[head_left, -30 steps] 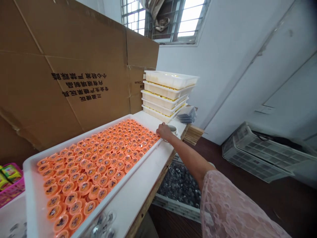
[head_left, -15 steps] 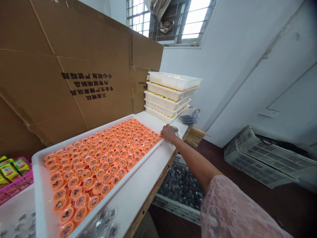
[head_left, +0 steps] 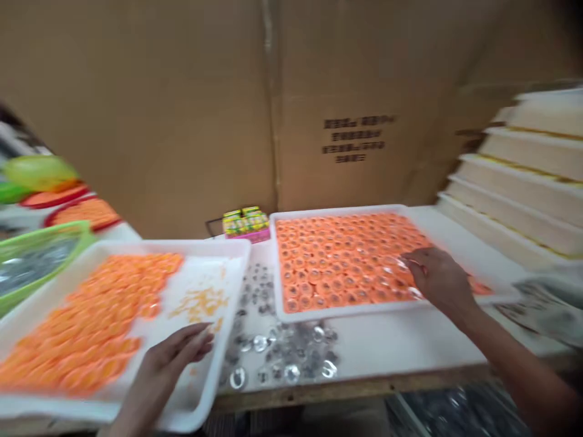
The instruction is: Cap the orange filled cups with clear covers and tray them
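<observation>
Compared with the frame half a second earlier, the view has swung to the left. The left tray [head_left: 231, 315], with its orange pieces [head_left: 91, 321], now fills the lower left of the frame. The left hand [head_left: 170, 361] has come into view over this tray's right part, beside loose yellow bits [head_left: 200, 303]. Its fingers and thumb are close together; whether they grip anything cannot be told. At right of centre, the right hand [head_left: 439, 279] has shifted from the tray's end onto the capped orange pieces [head_left: 332, 255] in the right tray [head_left: 350, 311]. Its fingertips are drawn together; blur hides whether anything is held.

Edges and room, left to right: the green basket [head_left: 82, 243] sits close beside the left tray. Bare tray floor surrounds the yellow bits. Clear shells [head_left: 291, 371] occupy the gap between the trays. A bare strip of table [head_left: 387, 346] runs in front of the right tray, toward the lower right. The white tray stack [head_left: 514, 200] bounds the right side.
</observation>
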Demonstrator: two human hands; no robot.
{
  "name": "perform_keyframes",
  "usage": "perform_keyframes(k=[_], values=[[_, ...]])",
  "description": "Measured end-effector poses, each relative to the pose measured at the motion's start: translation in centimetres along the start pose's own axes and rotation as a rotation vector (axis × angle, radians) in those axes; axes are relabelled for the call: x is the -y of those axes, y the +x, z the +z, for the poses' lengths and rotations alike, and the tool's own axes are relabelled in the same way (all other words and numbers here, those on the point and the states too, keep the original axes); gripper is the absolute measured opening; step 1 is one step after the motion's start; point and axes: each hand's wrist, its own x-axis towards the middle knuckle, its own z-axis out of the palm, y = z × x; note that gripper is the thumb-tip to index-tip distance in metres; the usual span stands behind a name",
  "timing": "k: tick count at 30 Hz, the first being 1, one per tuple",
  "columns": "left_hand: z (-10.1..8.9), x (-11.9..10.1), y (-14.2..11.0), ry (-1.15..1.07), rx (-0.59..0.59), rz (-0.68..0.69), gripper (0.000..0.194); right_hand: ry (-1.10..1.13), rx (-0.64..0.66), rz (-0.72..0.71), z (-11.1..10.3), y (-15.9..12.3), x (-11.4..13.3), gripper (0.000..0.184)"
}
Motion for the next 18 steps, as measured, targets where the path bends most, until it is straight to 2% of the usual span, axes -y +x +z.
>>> perform_keyframes(k=[2, 3, 6, 9, 11, 14, 16, 18], values=[[-0.6, 0.5, 0.5, -0.085, 0.061, -0.022, 0.039, 0.376, -0.156, -0.18, 0.7, -0.3, 7.1, 0.022], [-0.7, 0.6, 0.8, -0.103, 0.076, 0.004, 0.037, 0.518, -0.146, -0.244, 0.6, -0.6, 11.1, 0.019], [-0.8, 0.9, 0.9, -0.149, 0.082, 0.105, 0.029, 0.856, -0.006, -0.427, -0.4, -1.9, 23.2, 0.02], [-1.1, 1.2, -0.2, -0.166, -0.011, 0.233, 0.025, 1.051, 0.178, -0.552, -1.1, -2.5, 33.2, 0.02], [-1.6, 1.5, -1.2, -0.13, -0.101, 0.323, 0.024, 1.087, 0.315, -0.635, -0.9, -2.3, 38.3, 0.019], [-2.8, 2.5, -2.4, -0.085, -0.182, 0.443, 0.023, 0.995, 0.483, -0.736, 0.3, -1.2, 44.5, 0.016], [-3.9, 3.4, -2.7, -0.07, -0.212, 0.493, 0.02, 0.868, 0.551, -0.802, 1.7, -0.3, 48.1, 0.017], [-5.2, 4.4, -2.7, -0.067, -0.258, 0.482, 0.018, 0.726, 0.579, -0.891, 3.2, 0.3, 51.1, 0.022]])
